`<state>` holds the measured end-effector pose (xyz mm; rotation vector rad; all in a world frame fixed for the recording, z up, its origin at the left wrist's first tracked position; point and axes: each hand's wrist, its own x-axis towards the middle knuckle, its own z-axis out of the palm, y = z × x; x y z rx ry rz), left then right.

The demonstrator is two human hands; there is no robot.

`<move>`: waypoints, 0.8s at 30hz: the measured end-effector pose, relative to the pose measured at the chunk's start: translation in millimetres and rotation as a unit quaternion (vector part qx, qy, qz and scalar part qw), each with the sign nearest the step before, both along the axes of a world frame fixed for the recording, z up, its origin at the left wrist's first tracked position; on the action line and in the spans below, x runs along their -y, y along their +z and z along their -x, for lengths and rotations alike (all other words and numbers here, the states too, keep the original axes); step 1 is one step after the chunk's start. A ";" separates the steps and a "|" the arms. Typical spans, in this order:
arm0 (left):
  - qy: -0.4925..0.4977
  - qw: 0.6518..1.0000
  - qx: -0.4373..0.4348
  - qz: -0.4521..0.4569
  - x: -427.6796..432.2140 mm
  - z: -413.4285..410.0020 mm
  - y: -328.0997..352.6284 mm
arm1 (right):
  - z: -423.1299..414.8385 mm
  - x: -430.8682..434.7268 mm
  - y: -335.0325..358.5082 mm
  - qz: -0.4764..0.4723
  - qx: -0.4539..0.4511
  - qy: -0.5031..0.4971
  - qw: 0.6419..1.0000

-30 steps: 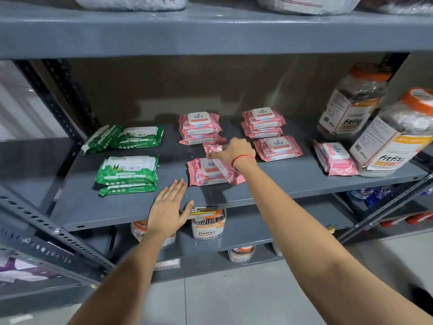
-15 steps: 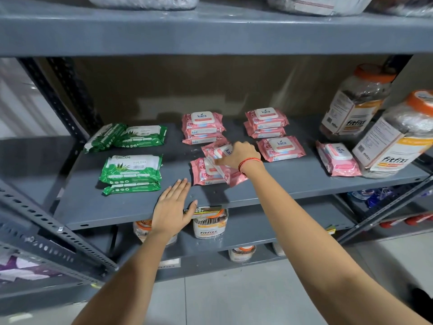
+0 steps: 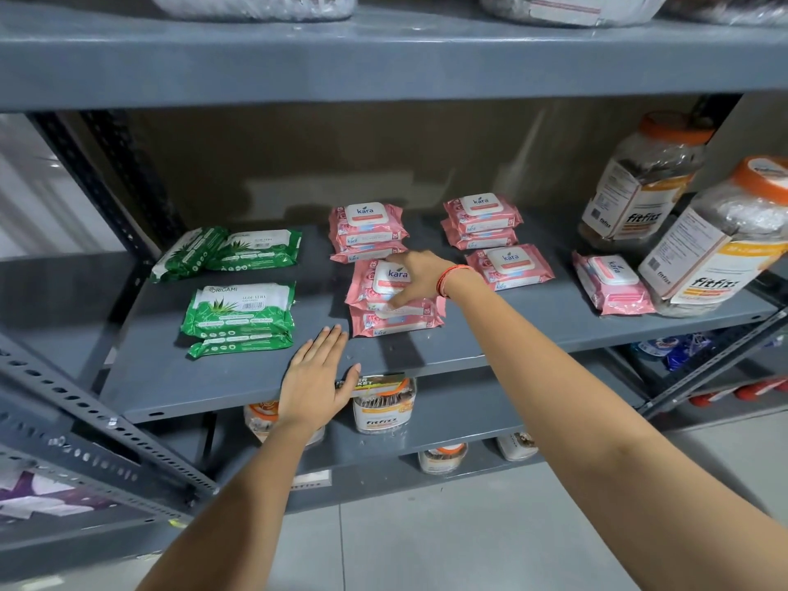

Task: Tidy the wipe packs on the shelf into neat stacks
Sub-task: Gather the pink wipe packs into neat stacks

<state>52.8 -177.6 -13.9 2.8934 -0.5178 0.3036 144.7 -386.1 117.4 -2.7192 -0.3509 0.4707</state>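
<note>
On the grey shelf (image 3: pixel 533 330) lie pink and green wipe packs. My right hand (image 3: pixel 420 280) grips a tilted pink pack (image 3: pixel 375 283) that leans on the front pink pack (image 3: pixel 396 322). My left hand (image 3: pixel 317 377) rests flat on the shelf's front edge, fingers apart, holding nothing. Behind stand a pink stack (image 3: pixel 366 226) and a second pink stack (image 3: pixel 482 221). A single pink pack (image 3: pixel 509 266) lies in front of the second stack, and another pink pack (image 3: pixel 612 283) lies at the right. Left are a green stack (image 3: pixel 239 313) and two green packs (image 3: pixel 230 253).
Two large orange-lidded jars (image 3: pixel 644 185) (image 3: pixel 720 245) stand at the shelf's right end, the nearer one touching the rightmost pink pack. An upper shelf (image 3: pixel 383 57) hangs close overhead. More jars (image 3: pixel 383 405) sit on the shelf below. A perforated steel post (image 3: pixel 106 194) frames the left.
My right hand has lifted the loose pink pack and turned it over the front pink pack. My left hand has stayed on the shelf edge.
</note>
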 end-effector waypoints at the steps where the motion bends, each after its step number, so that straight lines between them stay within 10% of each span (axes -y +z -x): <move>1: -0.001 1.000 0.000 -0.001 -0.1 0.1 0.4 | -1.6 -0.1 1.3 0.008 -0.006 0.014 1.000; 24: -0.006 0.999 -0.004 0.034 -0.6 -0.8 2.6 | 6.1 -2.9 -23.2 0.135 0.124 0.069 0.981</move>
